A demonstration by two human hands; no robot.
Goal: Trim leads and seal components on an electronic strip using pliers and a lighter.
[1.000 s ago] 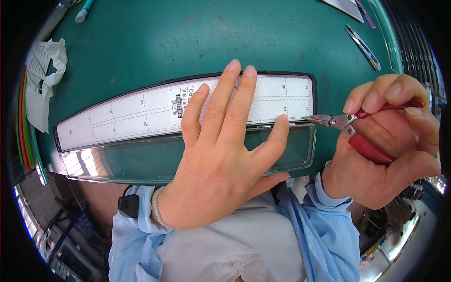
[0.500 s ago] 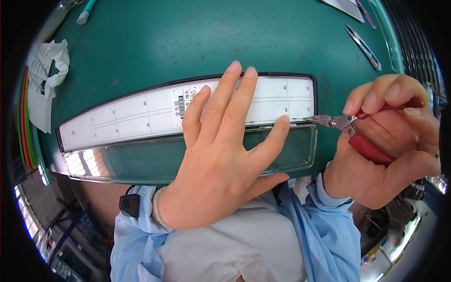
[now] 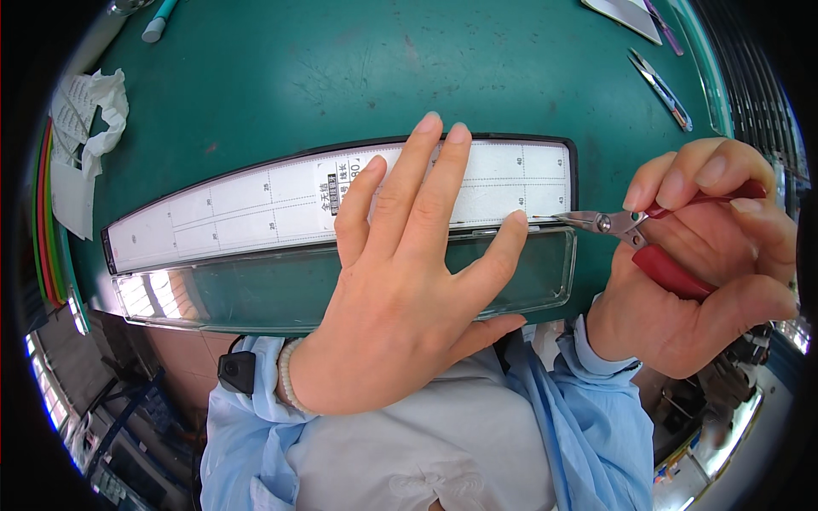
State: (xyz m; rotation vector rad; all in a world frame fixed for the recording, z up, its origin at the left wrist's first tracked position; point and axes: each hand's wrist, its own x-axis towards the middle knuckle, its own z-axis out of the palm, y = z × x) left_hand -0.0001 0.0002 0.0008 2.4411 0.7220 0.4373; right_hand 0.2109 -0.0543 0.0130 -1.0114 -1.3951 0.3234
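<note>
A long, tapered black case (image 3: 573, 166) lies open on the green table, its clear lid (image 3: 247, 294) folded toward me. Inside it is a white printed card (image 3: 498, 166) with dashed lines and marks. Across the card rests my left hand (image 3: 409, 230), palm down with fingers spread, the index fingertip near the case's lower right edge. My right hand (image 3: 707, 247) holds small pliers (image 3: 622, 228) with red handles. Their pointed metal jaws reach the case's lower right corner, close to that fingertip. Something thin shows at the jaw tips, too small to name.
Tweezers (image 3: 660, 88) lie at the far right, below a white pad (image 3: 626, 15) and a purple pen (image 3: 665, 27). Crumpled paper (image 3: 106, 106) sits at the left edge beside green and red strips (image 3: 47, 230). A teal stick (image 3: 158, 21) is at the far left.
Almost nothing differs. The case and my left hand appear shifted very slightly to the right in the picture; my right hand keeps the pliers at the same corner.
</note>
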